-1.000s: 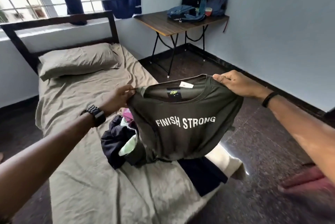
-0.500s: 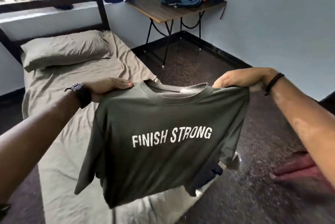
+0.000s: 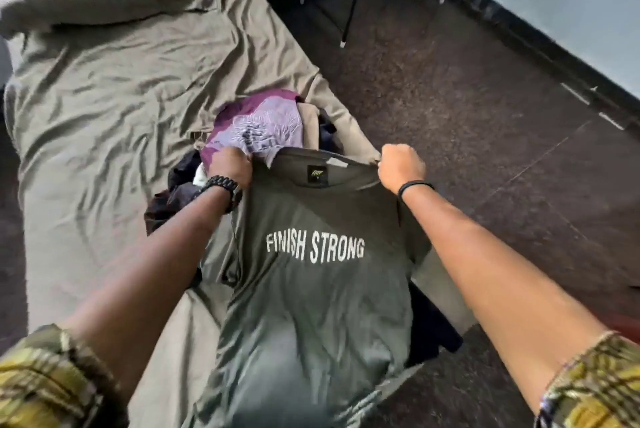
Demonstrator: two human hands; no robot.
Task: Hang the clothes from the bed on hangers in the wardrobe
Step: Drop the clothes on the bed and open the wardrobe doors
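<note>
The green shirt [image 3: 311,289] says FINISH STRONG in white. It is held up by its two shoulders and hangs down over the bed [image 3: 104,109]. Just behind the shirt, a pile of clothes [image 3: 256,129] lies on the bed, purple on top.

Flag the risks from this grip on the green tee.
1. Both the left hand and right hand grip the green T-shirt by its shoulders; its hem hangs low and may snag the clothes pile on the bed.
2. No hanger or wardrobe in view; freeing a hand could let the shirt slump.
</note>
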